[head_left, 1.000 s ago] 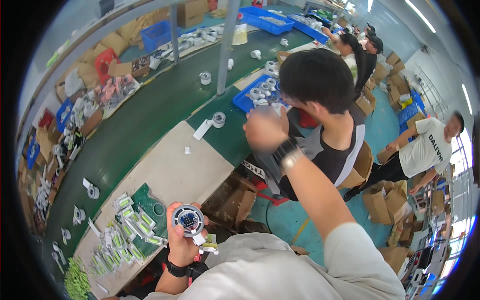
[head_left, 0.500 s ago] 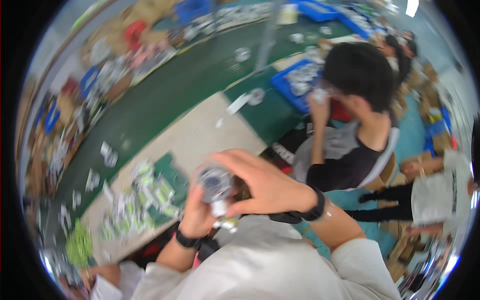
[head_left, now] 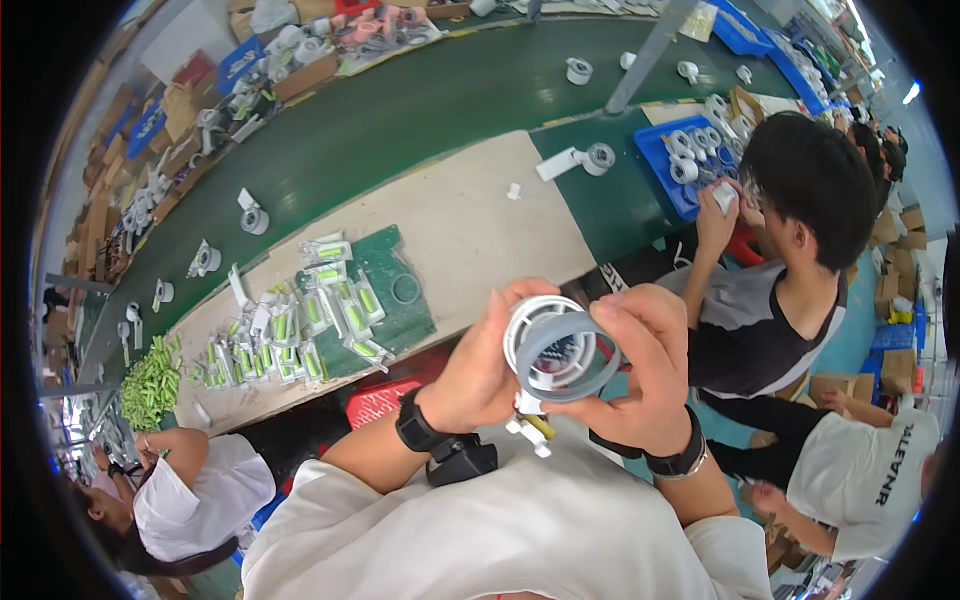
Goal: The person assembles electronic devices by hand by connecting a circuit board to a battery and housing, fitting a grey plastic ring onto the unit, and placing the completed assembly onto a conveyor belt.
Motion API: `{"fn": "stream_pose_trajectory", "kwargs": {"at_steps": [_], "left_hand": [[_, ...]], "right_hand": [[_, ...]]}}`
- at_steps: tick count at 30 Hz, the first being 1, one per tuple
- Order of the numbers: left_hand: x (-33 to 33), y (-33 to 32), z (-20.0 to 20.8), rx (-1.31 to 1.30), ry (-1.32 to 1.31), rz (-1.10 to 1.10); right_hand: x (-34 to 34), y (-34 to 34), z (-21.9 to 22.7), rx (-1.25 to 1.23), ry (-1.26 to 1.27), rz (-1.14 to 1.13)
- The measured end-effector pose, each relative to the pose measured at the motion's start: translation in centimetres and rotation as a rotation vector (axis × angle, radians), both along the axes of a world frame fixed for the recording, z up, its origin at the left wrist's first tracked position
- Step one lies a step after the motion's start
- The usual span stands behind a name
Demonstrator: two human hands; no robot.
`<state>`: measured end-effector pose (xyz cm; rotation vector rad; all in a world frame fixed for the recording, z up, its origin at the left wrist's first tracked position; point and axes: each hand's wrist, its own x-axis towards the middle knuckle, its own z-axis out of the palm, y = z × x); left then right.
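Note:
My left hand (head_left: pixel 478 362) is closed round the side of a white round housing (head_left: pixel 513 338) with spokes and wiring inside. From its lower side hang a small white part and a yellow-green battery cell (head_left: pixel 541 426). My right hand (head_left: pixel 643 372) pinches a grey ring (head_left: pixel 598 384) between thumb and fingers. The ring is tilted over the housing's open face; whether the two touch at the far edge I cannot tell. Both hands are in front of my chest, near the bench edge.
White parts with green cells (head_left: pixel 285 335) lie heaped on the bench, partly on a green mat (head_left: pixel 415 318) beside a loose ring (head_left: pixel 405 289). Bare green cells (head_left: pixel 150 385) are piled left. A green conveyor (head_left: pixel 440 110) runs behind. A co-worker (head_left: pixel 770 290) sits right beside a blue tray (head_left: pixel 655 150).
My view has shifted, and my hands now appear farther right in the picture. The grey ring now shows tilted away from the housing in my right hand; earlier, blur hid it.

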<state>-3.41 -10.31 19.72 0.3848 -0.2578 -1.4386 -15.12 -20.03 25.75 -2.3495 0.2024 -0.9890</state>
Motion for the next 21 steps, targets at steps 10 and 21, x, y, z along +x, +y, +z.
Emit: {"fn": "stream_pose_trajectory", "kwargs": {"at_steps": [10,21], "left_hand": [[-0.1,0.6,-0.2,0.037,-0.050,0.084],[-0.1,1.4,0.3,-0.022,-0.111,0.133]], "right_hand": [[0.4,1.2,-1.4,-0.169,-0.041,-0.074],[0.5,1.3,-0.9,-0.046,0.033,0.029]]}}
